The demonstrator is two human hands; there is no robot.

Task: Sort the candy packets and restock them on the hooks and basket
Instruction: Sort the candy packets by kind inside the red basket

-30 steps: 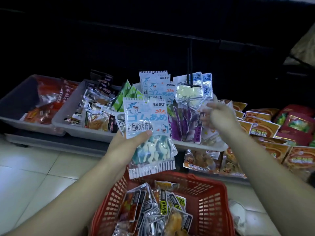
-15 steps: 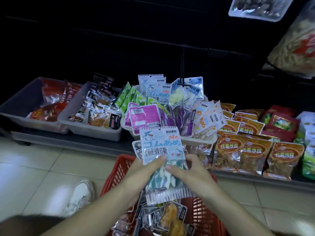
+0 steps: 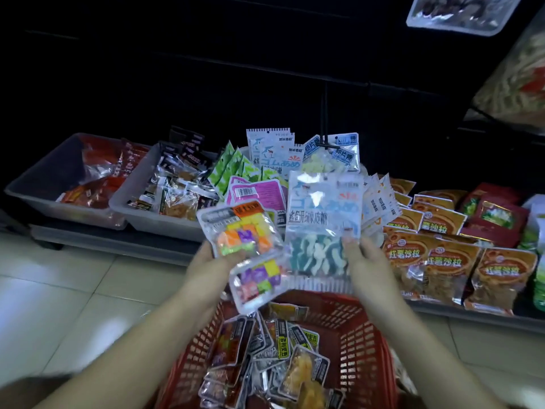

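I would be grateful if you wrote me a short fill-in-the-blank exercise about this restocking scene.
The left hand grips cube candy packets; the right hand grips a white-and-____ gummy packet.
Beneath both hands stands a ____ plastic basket.
At the shelf's left end sit ____ grey bins.
Missing words: blue; red; two.
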